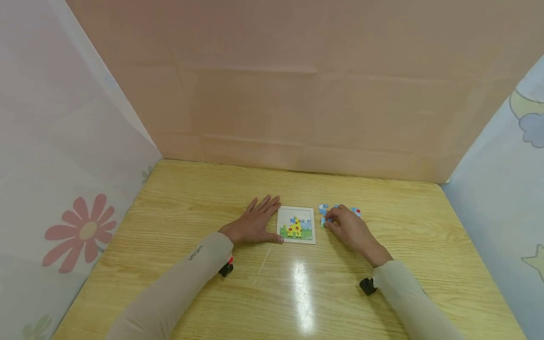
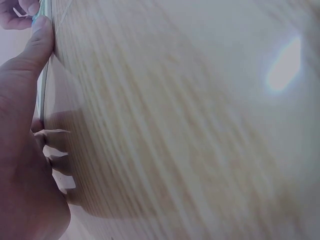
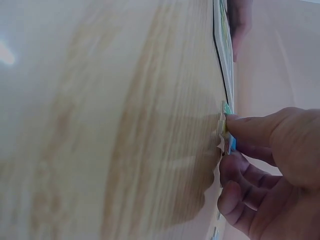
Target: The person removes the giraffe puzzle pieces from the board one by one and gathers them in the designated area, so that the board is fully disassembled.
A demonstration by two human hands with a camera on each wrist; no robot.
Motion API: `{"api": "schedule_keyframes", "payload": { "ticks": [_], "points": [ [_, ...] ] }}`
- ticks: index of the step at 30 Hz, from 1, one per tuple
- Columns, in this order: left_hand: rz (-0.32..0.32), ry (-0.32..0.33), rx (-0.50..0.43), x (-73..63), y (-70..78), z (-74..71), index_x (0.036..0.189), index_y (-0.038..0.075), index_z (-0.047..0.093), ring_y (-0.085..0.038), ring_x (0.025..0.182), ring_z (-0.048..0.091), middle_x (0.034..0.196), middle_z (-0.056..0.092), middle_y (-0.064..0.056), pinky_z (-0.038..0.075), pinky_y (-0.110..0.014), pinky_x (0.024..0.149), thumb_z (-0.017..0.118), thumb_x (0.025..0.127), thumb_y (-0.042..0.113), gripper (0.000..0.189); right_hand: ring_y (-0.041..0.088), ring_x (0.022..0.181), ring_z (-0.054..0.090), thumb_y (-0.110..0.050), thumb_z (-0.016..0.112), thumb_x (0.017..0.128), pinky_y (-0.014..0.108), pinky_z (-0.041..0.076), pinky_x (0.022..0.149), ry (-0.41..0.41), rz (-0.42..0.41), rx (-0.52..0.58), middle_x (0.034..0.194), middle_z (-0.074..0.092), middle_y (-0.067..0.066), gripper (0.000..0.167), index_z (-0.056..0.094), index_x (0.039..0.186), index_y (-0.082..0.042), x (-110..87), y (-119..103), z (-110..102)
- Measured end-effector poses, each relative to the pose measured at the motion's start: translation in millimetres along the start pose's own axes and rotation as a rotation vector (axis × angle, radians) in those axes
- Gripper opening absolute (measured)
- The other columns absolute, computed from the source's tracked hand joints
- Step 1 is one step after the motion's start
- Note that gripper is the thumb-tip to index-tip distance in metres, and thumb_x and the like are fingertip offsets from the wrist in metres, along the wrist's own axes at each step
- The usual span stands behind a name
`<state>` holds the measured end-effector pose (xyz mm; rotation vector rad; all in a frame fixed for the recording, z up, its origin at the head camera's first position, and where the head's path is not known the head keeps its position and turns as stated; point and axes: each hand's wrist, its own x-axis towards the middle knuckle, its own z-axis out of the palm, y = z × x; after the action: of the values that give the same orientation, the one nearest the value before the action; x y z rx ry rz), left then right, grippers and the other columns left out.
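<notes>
While the left hand (image 1: 252, 225), spread wide, braces the tray (image 1: 285, 218), the right hand (image 1: 350, 230), seemingly pinching a piece (image 3: 227, 108), should lift it level by its edges

- Bare right hand (image 1: 350, 229) is hiding part of the loose blue-printed jigsaw pieces (image 1: 323, 208); count not resolving.
- Its fingers are covering much of a small green-and-blue jigsaw piece (image 3: 222, 124).
- Square white-rimmed puzzle tray (image 1: 285, 218) is showing edge-on in both wrist views, picture unreadable.
- Beige left sleeve's (image 1: 178, 278) dark lettering (image 1: 195, 252) is coming out too small to read.
</notes>
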<state>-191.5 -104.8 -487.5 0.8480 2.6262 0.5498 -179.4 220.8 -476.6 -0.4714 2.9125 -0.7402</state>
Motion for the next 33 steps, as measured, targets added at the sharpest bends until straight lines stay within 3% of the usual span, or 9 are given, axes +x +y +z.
{"api": "schedule_keyframes", "payload": {
  "ticks": [33],
  "points": [
    [-0.003, 0.005, 0.005, 0.0, -1.3, 1.9, 0.173, 0.012, 0.016, -0.028, 0.171, -0.002, 0.183, 0.003, -0.002, -0.001, -0.058, 0.138, 0.068, 0.094, 0.069, 0.11, 0.018, 0.094, 0.067, -0.022, 0.074, 0.102, 0.038, 0.059, 0.079, 0.022, -0.065, -0.057, 0.106, 0.066, 0.001, 0.015, 0.075, 0.11, -0.009, -2.1, 4.3, 1.2]
  ]
}}
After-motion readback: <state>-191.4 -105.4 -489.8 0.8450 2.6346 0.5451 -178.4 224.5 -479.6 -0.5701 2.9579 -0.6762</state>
